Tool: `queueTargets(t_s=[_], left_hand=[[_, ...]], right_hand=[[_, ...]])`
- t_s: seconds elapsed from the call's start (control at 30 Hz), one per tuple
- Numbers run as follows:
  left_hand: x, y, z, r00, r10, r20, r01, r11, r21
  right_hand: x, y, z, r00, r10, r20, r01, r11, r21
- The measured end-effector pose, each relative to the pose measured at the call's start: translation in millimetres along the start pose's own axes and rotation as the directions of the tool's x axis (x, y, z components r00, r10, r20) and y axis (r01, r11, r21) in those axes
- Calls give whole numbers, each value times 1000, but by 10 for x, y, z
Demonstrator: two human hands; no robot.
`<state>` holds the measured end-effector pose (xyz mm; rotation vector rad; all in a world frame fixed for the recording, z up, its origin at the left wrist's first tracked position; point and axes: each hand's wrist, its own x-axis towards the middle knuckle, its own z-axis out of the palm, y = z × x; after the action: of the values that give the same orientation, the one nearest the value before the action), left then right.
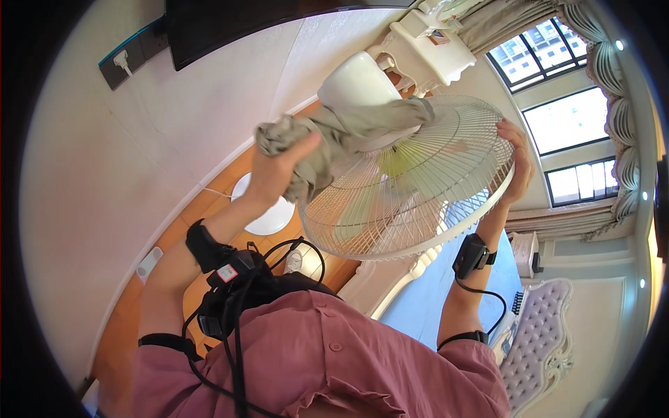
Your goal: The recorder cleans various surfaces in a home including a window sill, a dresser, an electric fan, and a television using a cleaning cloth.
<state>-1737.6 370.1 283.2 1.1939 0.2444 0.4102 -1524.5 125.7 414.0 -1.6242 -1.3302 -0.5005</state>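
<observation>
My left hand (279, 170) grips a bunched grey-beige cloth (334, 128) at the left side of an electric fan. The cloth stretches across the back of the fan, between its white motor housing (359, 81) and the wire guard (402, 209). My right hand (516, 164) holds the guard's rim on the right, with the fingers curled over the wires. Pale green blades (360, 214) show through the guard. The fan head is tilted, its wide wire face towards my body. The fan's white round base (269, 217) stands on the floor below, partly hidden by my left forearm.
A wall-mounted television (251, 26) and a socket panel with a plug (123, 62) are on the left wall. An ornate white cabinet (428, 52) stands beyond the fan. A bed with blue bedding (418, 298) is at the right. Black cables (238, 334) hang across my front.
</observation>
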Motion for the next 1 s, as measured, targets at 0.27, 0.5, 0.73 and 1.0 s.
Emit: queueTargets(t_s=[0.27, 0.5, 0.73, 1.0], left_hand=[[430, 580, 223, 496, 867, 38, -806, 444, 391], [1158, 484, 645, 675, 74, 734, -736, -1, 677], [1351, 540, 818, 675, -114, 729, -726, 74, 684], [717, -353, 318, 477, 596, 646, -833, 72, 549]], right_hand=[[102, -177, 128, 999, -52, 6, 52, 999, 7], [73, -207, 144, 1000, 15, -18, -16, 999, -50], [43, -254, 109, 998, 28, -51, -31, 997, -69], [24, -43, 31, 999, -44, -18, 45, 999, 16]])
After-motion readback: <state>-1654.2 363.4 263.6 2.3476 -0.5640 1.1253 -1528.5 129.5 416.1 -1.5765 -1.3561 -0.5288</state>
